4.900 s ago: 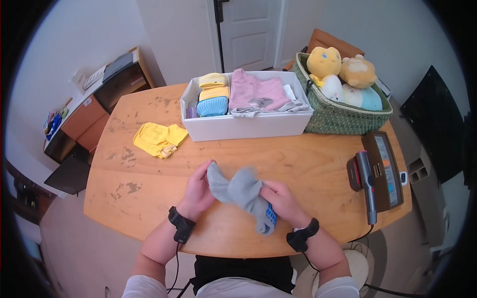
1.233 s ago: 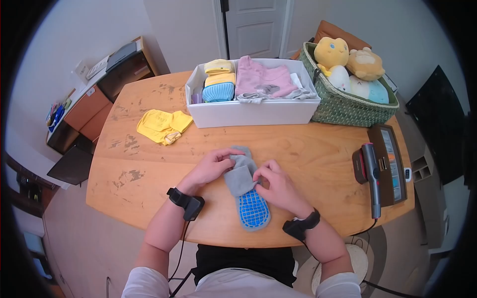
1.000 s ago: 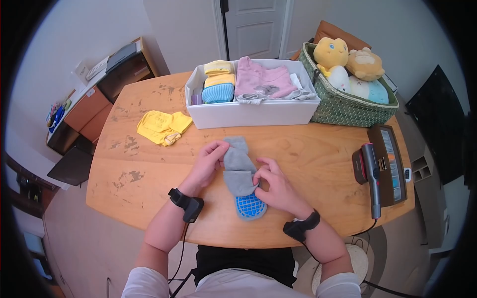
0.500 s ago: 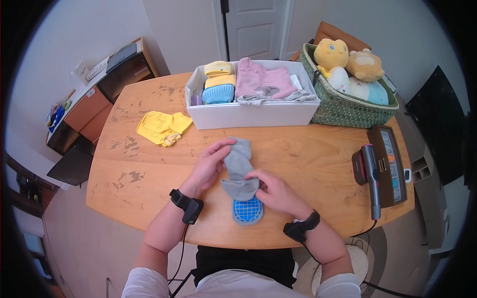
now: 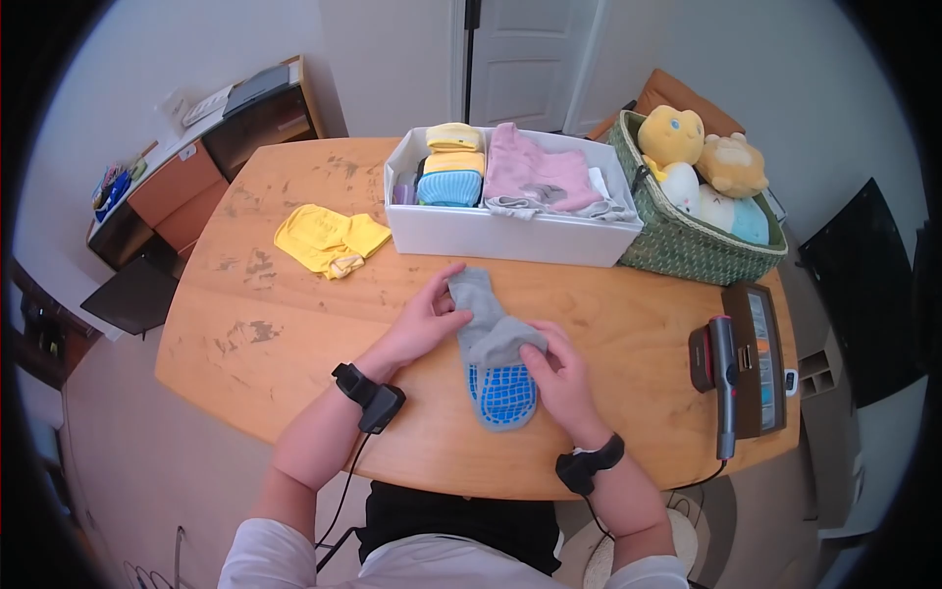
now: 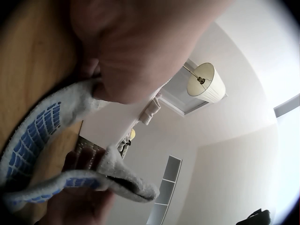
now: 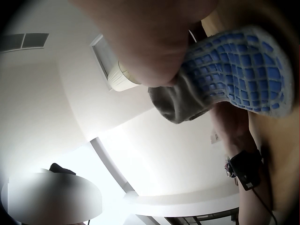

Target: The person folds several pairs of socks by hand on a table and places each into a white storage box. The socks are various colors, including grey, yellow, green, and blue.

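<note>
Grey socks point(image 5: 478, 301) with blue grid soles lie together near the middle front of the table. My left hand point(image 5: 427, 319) pinches the far cuff end at its left side. With thumb and fingers my right hand point(image 5: 563, 378) grips the folded-over cuff of the upper sock. In the left wrist view, two sock layers point(image 6: 33, 136) curve apart, one held by each hand. The right wrist view shows the blue grid sole point(image 7: 248, 70) and a grey cuff point(image 7: 180, 104) under the right hand.
A white box point(image 5: 515, 239) with folded clothes stands at the back, beside a green basket point(image 5: 706, 250) of plush toys. Yellow clothing point(image 5: 329, 239) lies at left. A corded styling tool point(image 5: 724, 383) and a brown case point(image 5: 770, 363) are at right.
The right hand has lifted the upper sock's cuff and shifted right, baring more of the blue soles. The left hand stays at the far end. The head view has turned slightly.
</note>
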